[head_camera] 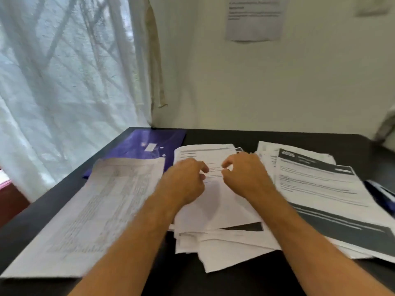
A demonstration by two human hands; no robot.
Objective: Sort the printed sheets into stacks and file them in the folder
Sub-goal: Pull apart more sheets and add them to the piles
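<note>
Three groups of printed sheets lie on a black table (pixel 213 135). The left stack (pixel 96 210) shows dense tables. A loose, fanned middle pile (pixel 215 214) shows lines of text. The right stack (pixel 320 189) has dark header and footer bands. A purple folder (pixel 149 142) lies flat at the back left, partly under the left stack. My left hand (pixel 186 180) and my right hand (pixel 245 176) hover side by side over the middle pile's top sheet. Their fingers are loosely curled with nothing between them. The picture is blurred.
A dark blue object (pixel 380 193) lies at the table's right edge beside the right stack. A white curtain (pixel 64 82) hangs at the left. The wall behind carries a taped paper notice (pixel 254 18). Bare tabletop shows along the front edge.
</note>
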